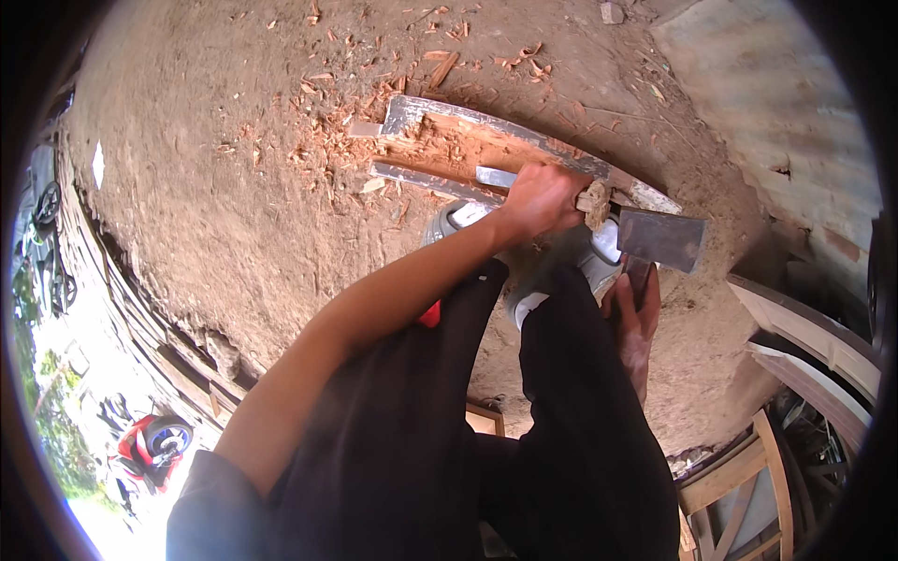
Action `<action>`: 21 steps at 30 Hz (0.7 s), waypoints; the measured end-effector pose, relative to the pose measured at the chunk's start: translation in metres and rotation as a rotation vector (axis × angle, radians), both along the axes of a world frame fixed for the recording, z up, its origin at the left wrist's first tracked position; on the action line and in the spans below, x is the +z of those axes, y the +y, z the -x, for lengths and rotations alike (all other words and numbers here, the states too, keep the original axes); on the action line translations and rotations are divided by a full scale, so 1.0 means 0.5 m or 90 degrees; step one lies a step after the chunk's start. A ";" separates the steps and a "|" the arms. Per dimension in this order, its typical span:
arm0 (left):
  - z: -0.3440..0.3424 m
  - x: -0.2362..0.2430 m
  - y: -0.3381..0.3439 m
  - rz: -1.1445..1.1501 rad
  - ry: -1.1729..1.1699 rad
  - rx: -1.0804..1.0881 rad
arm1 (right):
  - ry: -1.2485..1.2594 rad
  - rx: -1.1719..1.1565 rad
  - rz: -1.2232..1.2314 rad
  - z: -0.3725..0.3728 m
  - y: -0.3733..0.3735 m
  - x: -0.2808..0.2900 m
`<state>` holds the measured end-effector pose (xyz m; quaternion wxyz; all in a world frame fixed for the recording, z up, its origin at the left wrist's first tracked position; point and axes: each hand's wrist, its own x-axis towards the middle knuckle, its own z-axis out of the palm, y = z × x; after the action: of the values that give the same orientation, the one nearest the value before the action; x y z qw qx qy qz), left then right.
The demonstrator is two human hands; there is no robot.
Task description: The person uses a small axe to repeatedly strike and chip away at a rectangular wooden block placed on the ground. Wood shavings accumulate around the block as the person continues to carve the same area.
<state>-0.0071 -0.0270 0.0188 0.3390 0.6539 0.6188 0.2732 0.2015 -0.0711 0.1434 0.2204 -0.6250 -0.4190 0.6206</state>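
My left hand (547, 198) is wrapped round a chisel, whose flat metal blade (494, 176) points left over a weathered timber piece (477, 140). The chisel's frayed wooden butt (593, 202) sticks out on the right side of the fist. Raw reddish wood shows along the timber between its worn, grey-painted edges. My right hand (636, 313) grips the handle of a mallet with a dark, rectangular head (662, 239). That head is just right of the chisel's butt; whether they touch I cannot tell.
Wood shavings (323, 140) litter the dirt floor (206, 178) around the timber. My shoes (603, 245) are close beside it. A corrugated metal sheet (767, 103) stands at the far right, with wooden frames (739, 481) at the lower right. A red motorcycle (150, 444) is outside, lower left.
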 end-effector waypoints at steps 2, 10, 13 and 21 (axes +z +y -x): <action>0.004 -0.010 0.007 -0.017 -0.008 0.019 | -0.025 0.027 -0.031 -0.001 -0.001 -0.001; 0.013 -0.015 0.011 -0.021 0.007 0.002 | -0.182 0.133 -0.105 0.003 0.010 -0.039; 0.015 -0.033 0.004 -0.014 0.026 0.000 | 0.005 -0.043 -0.055 0.039 0.026 0.004; 0.004 -0.022 0.003 0.020 0.035 0.005 | -0.126 0.058 -0.012 -0.001 0.045 -0.014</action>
<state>-0.0093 -0.0257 0.0080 0.3309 0.6531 0.6348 0.2468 0.2018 -0.0487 0.1362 0.1556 -0.6614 -0.4723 0.5615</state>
